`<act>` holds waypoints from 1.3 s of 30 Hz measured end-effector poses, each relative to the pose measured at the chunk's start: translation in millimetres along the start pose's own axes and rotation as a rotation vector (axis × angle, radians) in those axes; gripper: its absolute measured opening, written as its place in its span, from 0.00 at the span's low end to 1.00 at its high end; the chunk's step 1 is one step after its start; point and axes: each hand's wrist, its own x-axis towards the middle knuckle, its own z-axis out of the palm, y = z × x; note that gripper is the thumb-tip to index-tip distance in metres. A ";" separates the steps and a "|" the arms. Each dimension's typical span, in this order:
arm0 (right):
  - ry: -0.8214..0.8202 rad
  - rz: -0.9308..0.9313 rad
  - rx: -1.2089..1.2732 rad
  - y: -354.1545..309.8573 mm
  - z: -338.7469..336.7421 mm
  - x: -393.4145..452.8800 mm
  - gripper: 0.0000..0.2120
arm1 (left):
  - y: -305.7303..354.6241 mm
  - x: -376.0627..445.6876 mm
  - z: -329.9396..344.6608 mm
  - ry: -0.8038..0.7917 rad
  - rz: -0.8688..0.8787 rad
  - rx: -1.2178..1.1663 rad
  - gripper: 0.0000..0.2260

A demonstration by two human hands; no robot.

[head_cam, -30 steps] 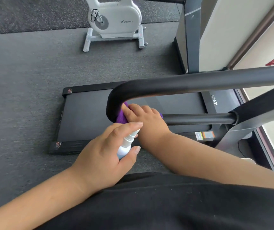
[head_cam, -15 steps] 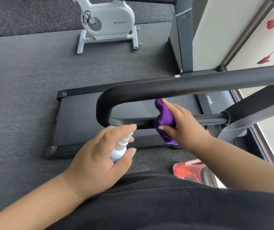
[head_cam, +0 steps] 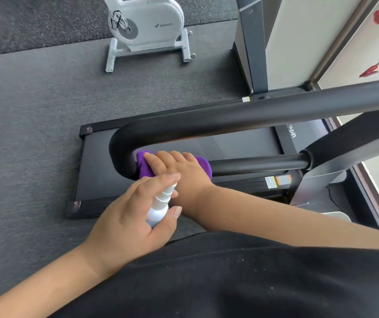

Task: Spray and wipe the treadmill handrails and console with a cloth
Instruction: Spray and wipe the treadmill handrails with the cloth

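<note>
Dark grey speckled floor [head_cam: 35,115], a white exercise bike [head_cam: 147,26] behind, pale wall [head_cam: 298,37] at right.

Counts, gym floor
2 hands: left hand [head_cam: 129,223], right hand [head_cam: 179,171]; 1 purple cloth [head_cam: 203,165]; 1 spray bottle [head_cam: 160,206]; 1 treadmill [head_cam: 97,171]; 1 exercise bike [head_cam: 147,26]; 2 red wall decos [head_cam: 369,71].

The left hand [head_cam: 129,216] hides most of the spray bottle [head_cam: 160,206]; the handrail [head_cam: 252,115] runs off the right edge.

White exercise bike [head_cam: 147,26] on grey floor [head_cam: 35,115]; red ornaments [head_cam: 370,71] on wall.
</note>
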 end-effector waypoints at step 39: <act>0.044 -0.029 -0.202 -0.2 12.7 -8.7 0.40 | 1.5 -4.5 5.0 -0.027 -0.510 -0.046 0.27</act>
